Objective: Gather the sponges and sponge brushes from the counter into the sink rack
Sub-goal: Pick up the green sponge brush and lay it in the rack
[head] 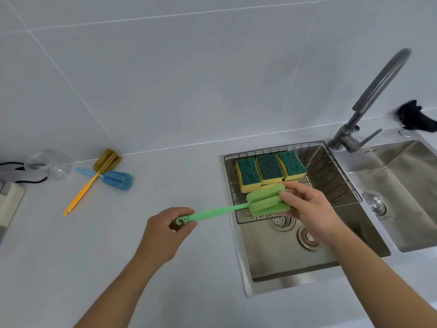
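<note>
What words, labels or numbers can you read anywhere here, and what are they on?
None can be read.
A small dark marking on the steel sink rim beside the faucet base: too small and blurred to read.
No print shows on the green sponge brush, the sponges in the rack, or the yellow and blue brushes.

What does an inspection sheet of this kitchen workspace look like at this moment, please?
Surface: pale counter with a steel double sink.
Job's things: three yellow-green sponges lie in the wire rack; green sponge brush held over the rack's front edge; yellow brush and blue brush lie crossed on the counter.
Clutter: clear plastic object, pale appliance at the left edge.
Grippers: left hand holds the green handle end; right hand grips the foam head.
Cables: black cable, far left.
Surroundings: tiled wall, faucet, dark item behind the sink.
</note>
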